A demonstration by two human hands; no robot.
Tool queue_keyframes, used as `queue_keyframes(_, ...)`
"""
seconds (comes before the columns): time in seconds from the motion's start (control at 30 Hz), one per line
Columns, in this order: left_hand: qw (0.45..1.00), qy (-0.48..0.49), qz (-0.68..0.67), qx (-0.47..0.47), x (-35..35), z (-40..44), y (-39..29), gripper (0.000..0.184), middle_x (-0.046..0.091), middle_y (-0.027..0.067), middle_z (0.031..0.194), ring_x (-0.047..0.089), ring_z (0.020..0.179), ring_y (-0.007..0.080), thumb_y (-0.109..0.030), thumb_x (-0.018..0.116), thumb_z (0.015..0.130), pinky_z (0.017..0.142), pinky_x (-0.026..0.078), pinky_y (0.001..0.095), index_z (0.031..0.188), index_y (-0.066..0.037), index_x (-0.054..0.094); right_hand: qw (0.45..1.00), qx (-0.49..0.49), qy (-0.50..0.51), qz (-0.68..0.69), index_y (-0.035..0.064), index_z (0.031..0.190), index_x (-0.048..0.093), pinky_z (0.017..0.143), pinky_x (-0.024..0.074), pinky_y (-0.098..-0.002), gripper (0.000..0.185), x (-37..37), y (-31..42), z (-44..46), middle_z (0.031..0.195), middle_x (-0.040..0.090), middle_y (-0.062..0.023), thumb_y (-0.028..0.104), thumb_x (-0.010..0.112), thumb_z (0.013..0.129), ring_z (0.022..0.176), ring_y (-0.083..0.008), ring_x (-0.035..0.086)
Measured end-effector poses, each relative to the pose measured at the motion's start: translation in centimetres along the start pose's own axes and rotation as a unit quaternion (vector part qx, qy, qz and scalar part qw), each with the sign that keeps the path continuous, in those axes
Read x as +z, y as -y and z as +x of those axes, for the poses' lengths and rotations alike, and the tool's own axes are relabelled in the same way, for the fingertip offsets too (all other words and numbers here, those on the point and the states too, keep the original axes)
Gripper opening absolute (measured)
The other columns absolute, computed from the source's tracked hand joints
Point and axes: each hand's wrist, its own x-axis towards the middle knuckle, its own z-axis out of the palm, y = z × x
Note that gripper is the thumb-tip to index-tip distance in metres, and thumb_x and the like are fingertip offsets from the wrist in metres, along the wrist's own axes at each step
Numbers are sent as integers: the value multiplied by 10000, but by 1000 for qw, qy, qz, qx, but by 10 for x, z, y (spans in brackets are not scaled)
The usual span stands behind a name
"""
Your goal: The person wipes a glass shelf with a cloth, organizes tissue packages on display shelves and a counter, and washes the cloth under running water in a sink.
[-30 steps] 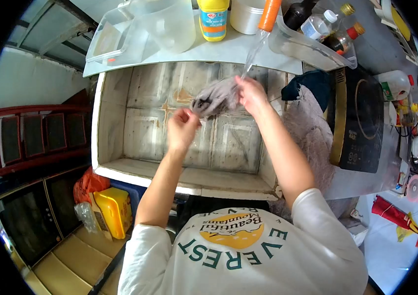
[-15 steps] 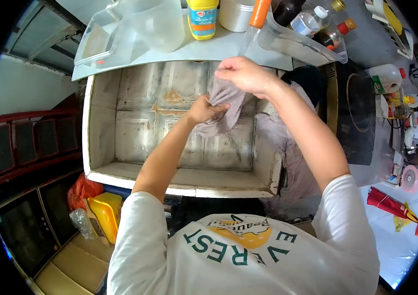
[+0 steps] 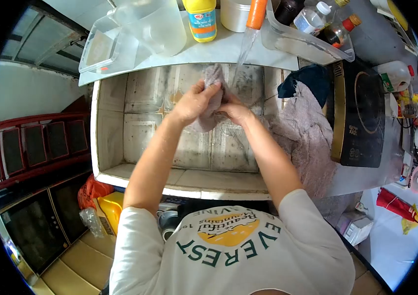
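A wet greyish-pink cloth (image 3: 209,112) is bunched between my two hands above the tiled sink (image 3: 142,140). My left hand (image 3: 192,103) is closed around it, thumb on top. My right hand (image 3: 236,110) grips its right side with curled fingers, partly hidden by the cloth. Water runs from an orange hose end (image 3: 256,14) in a clear stream (image 3: 246,46) just beyond my right hand. A larger towel (image 3: 305,130) of similar colour drapes over the sink's right rim.
Along the back ledge stand a clear pitcher (image 3: 162,29), a yellow bottle (image 3: 201,22), a white tub (image 3: 233,14) and a plastic bin (image 3: 302,46) of bottles. A dark blue cloth (image 3: 307,82) and a black cooktop (image 3: 361,115) lie right. A red metal rack (image 3: 34,147) is left.
My right hand has come down and toward me from the cloth's upper end to its right side. My left hand has shifted slightly up and left, and the cloth is more tightly bunched.
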Motion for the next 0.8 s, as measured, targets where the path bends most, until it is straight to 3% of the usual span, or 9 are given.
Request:
queue_keyframes(0.17,988,60,125,-64,-25,-8,-25,453,534,116,1010,503,918,164,-255,562,811,801,415,281,1130,30,412,994,6,-15,-112,-42,1151,396,803,430,-275,577,-2,12,-11,1086,510,-109,20,672,647,988,-187,494)
queue_keyframes(0.27,971,107,215,18,-22,-12,-25,467,533,112,1000,508,883,157,-180,640,744,770,425,272,1097,37,425,978,153,91,-105,-62,1205,324,817,432,-295,583,-18,21,-12,1097,486,-131,31,622,712,993,-198,493)
queue_keyframes(0.3,963,91,252,4,-20,-10,-25,518,532,123,995,505,871,156,-141,693,673,781,420,273,1079,43,429,994,92,52,7,-54,1147,407,760,438,-280,487,-17,15,-19,1002,544,-106,65,624,727,929,-173,520)
queue_keyframes(0.4,952,49,297,62,-19,-6,-20,539,533,136,1006,507,890,163,-125,706,655,785,424,284,1084,47,429,987,143,13,-72,-42,1049,503,745,429,-264,350,-27,5,-17,923,581,-75,84,615,742,880,-157,538)
queue_keyframes(0.47,962,54,260,58,-30,-1,-19,546,540,136,1001,515,887,173,-120,719,643,777,431,295,1077,52,435,977,125,-10,-172,-37,973,555,754,422,-252,264,-23,21,-18,889,595,-55,97,609,752,838,-138,547)
queue_keyframes(0.57,985,34,168,-18,-62,4,19,645,528,174,1028,518,923,219,-146,759,598,804,433,313,1092,87,417,938,-96,-40,-331,10,898,603,632,435,-269,233,-28,36,-15,809,623,-55,180,632,740,675,-128,551)
queue_keyframes(0.67,994,-45,78,-67,-95,9,82,748,521,208,1035,523,933,271,-213,796,548,801,444,317,1084,135,408,873,-14,-120,-473,18,875,601,594,437,-279,243,8,73,-32,765,625,-87,202,645,723,646,-145,562)
queue_keyframes(0.7,993,-48,59,-90,-106,4,98,652,561,174,947,547,875,246,-215,764,600,753,451,319,1078,89,441,866,-79,-118,-479,12,853,599,568,438,-284,241,-12,58,-25,724,618,-110,207,643,717,613,-155,566)
queue_keyframes(0.8,944,-172,256,-119,-140,-12,126,556,587,129,852,565,811,219,-195,719,648,705,454,316,1100,11,469,881,-166,-128,-425,16,830,593,566,435,-275,193,17,89,-36,711,614,-95,180,623,732,595,-151,559)
